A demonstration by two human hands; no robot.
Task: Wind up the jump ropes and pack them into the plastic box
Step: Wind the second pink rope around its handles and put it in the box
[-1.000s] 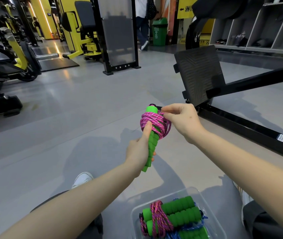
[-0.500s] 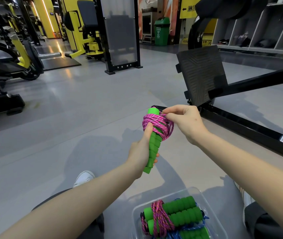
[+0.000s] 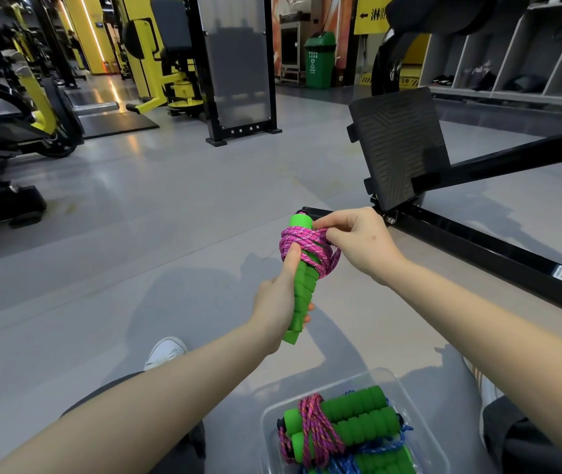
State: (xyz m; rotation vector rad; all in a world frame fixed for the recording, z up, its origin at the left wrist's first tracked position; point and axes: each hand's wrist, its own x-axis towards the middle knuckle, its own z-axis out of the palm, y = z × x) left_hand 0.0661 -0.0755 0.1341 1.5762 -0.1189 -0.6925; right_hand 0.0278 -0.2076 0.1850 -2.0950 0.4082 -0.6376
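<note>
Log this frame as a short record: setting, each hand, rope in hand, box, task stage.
setting: gym floor, black machine footplate ahead
left hand: grips the green foam handles, thumb pressing the coils
right hand: pinches the pink rope near the handles' top end
rope in hand: wound around the handles' upper part
plastic box: clear, on the floor, holding a packed pink rope on green handles and a blue rope
task stage: held rope not yet in the box
</note>
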